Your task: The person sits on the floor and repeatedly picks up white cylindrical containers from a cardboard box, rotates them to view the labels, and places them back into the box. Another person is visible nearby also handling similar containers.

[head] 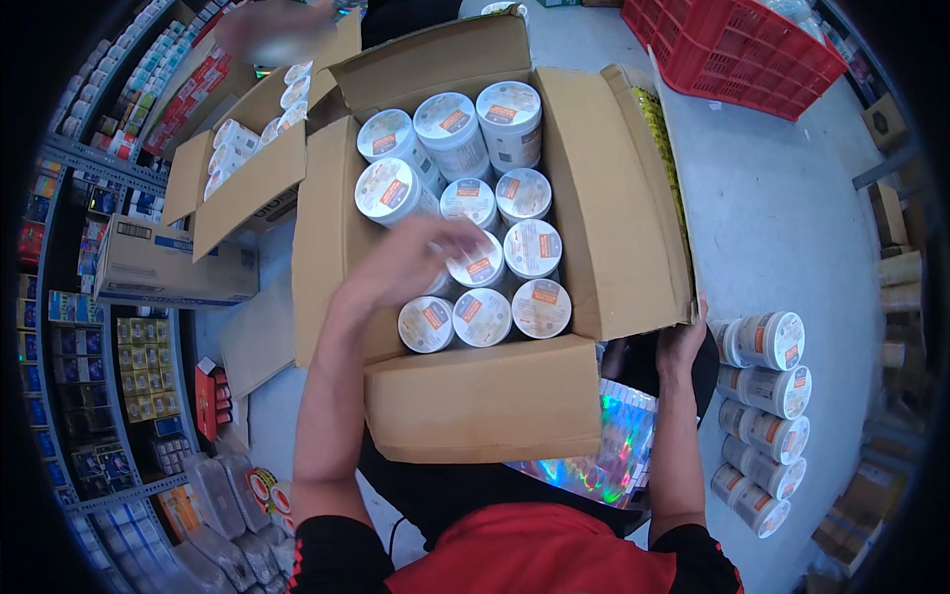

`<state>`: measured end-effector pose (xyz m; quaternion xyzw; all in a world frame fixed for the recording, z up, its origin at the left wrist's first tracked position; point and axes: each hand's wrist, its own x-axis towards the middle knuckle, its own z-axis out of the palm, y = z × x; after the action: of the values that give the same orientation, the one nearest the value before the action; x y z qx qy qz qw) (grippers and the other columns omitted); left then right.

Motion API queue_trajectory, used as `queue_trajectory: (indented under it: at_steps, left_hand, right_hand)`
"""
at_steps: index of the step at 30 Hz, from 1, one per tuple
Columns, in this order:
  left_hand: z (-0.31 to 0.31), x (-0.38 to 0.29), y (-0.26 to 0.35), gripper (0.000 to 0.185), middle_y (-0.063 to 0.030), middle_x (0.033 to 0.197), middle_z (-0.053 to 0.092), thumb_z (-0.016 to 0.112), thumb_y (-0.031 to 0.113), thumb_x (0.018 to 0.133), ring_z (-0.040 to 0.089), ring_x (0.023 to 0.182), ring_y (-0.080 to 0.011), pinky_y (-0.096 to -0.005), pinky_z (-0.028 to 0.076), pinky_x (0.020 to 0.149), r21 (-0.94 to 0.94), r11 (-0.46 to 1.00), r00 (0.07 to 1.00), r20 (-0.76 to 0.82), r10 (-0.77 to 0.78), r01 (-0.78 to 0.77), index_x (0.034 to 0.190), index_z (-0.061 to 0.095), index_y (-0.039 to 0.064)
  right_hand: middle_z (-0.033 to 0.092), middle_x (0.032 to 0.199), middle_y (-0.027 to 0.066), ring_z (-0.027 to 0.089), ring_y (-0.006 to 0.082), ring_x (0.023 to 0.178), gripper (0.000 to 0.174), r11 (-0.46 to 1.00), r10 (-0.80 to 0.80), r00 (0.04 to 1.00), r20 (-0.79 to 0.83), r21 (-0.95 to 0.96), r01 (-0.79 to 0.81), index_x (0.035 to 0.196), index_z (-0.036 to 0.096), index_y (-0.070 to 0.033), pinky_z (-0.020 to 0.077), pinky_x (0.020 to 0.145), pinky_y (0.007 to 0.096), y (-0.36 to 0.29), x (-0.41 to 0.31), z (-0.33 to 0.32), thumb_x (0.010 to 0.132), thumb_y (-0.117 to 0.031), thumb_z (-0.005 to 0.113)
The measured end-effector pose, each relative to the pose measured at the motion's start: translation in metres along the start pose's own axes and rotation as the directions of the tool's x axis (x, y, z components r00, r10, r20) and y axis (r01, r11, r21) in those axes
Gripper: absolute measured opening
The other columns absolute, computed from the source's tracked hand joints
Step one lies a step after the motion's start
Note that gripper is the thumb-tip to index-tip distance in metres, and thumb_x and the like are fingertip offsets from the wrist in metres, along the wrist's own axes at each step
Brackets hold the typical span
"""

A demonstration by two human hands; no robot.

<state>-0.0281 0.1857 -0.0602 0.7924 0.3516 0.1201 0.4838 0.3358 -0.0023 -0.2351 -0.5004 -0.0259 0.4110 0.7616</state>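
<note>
An open cardboard box (482,401) full of white lidded plastic jars (444,119) stands before me, its flaps spread. My left hand (419,256), blurred, is over the jars at the box's left middle; whether it grips a jar I cannot tell. My right hand (683,338) is at the lower right corner of the box's right flap, its fingers partly hidden behind the cardboard. A sheet of shiny holographic labels (620,438) lies below that corner, over my lap.
Several white jars (775,393) lie in a row on the floor at right. A red plastic crate (742,52) stands at the upper right. Another open box (249,200) of jars and a closed carton (171,260) are at left, beside stocked metal shelves (104,167).
</note>
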Motion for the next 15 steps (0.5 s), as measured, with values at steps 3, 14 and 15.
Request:
queue_trajectory:
  at_steps: [3,14,15]
  left_hand:
    - [0.035,0.016,0.009,0.039,-0.0131,0.119,0.07,0.052,0.003,0.096,0.068,0.105,-0.022,-0.0365,0.052,0.097,0.154,0.984,0.788,0.592,-0.168,0.093,0.133,0.066,0.006]
    - [0.034,0.031,-0.024,0.04,-0.0187,0.127,0.061,0.06,0.013,0.099,0.06,0.119,-0.0374,-0.0449,0.049,0.102,0.468,0.867,0.929,0.216,-0.299,0.171,0.139,0.061,0.012]
    - [0.035,0.033,-0.024,0.04,-0.019,0.127,0.06,0.06,0.013,0.099,0.06,0.119,-0.038,-0.0454,0.049,0.103,0.486,0.856,0.92,0.227,-0.32,0.178,0.139,0.061,0.013]
  right_hand:
    - [0.066,0.123,0.0084,0.063,0.0184,0.113,0.048,1.0,-0.001,0.998,0.068,0.025,0.0,0.132,0.057,-0.001,0.0463,0.099,0.0368,-0.001,0.0,0.001,0.109,-0.041,0.045]
    - [0.065,0.122,0.008,0.064,0.018,0.113,0.045,1.0,0.006,1.0,0.007,0.019,-0.006,0.131,0.058,-0.001,0.0466,0.099,0.037,0.001,0.001,-0.001,0.109,-0.039,0.046]
    - [0.065,0.122,0.0079,0.064,0.018,0.113,0.045,1.0,-0.002,1.0,0.015,0.024,0.002,0.131,0.058,-0.001,0.0465,0.099,0.037,0.002,0.002,0.0,0.109,-0.039,0.046]
